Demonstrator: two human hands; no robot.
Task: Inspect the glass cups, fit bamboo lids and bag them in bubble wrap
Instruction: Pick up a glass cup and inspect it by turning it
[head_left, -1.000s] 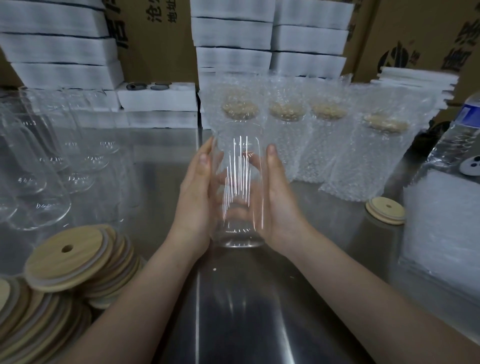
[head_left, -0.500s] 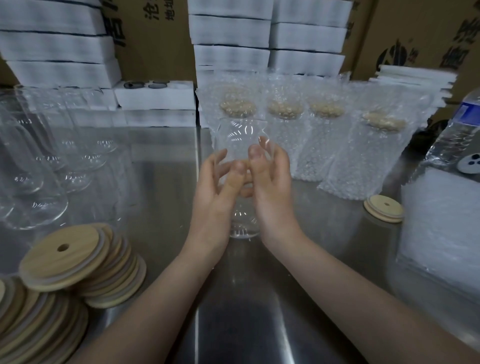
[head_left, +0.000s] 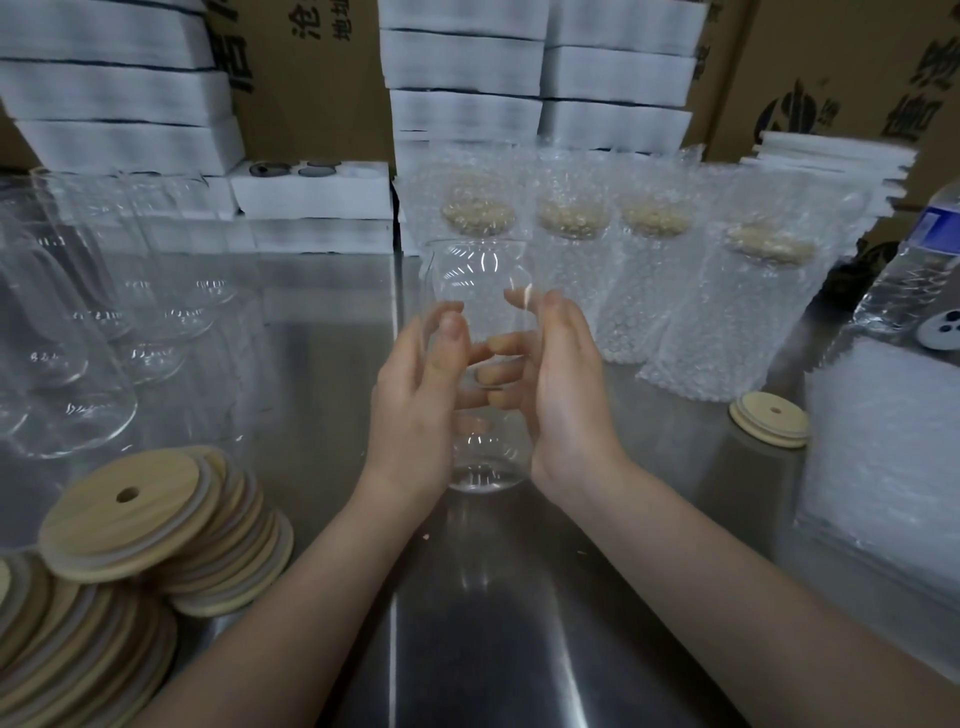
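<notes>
Stack of bamboo lids (head_left: 140, 519) near left, in easy reach for fitting. Bare unlidded cups (head_left: 67, 364) farther back on left, likely awaiting checks. Centre: holding glass cup (head_left: 478, 280) roughly upright over steel table (head_left: 493, 623), between left hand (head_left: 415, 410) and right hand (head_left: 566, 395). Both curled round it, thumbs in front, fingers behind showing through glass, probably for turning and flaw-checking. No lid on it yet. Far centre-right: row of bagged, lidded cups (head_left: 571, 260). Right: single lid (head_left: 769, 418), pile of bubble wrap bags (head_left: 883, 452), water bottle (head_left: 914, 280). Foam trays (head_left: 119, 104) and cardboard boxes (head_left: 831, 67) stacked along far side.
</notes>
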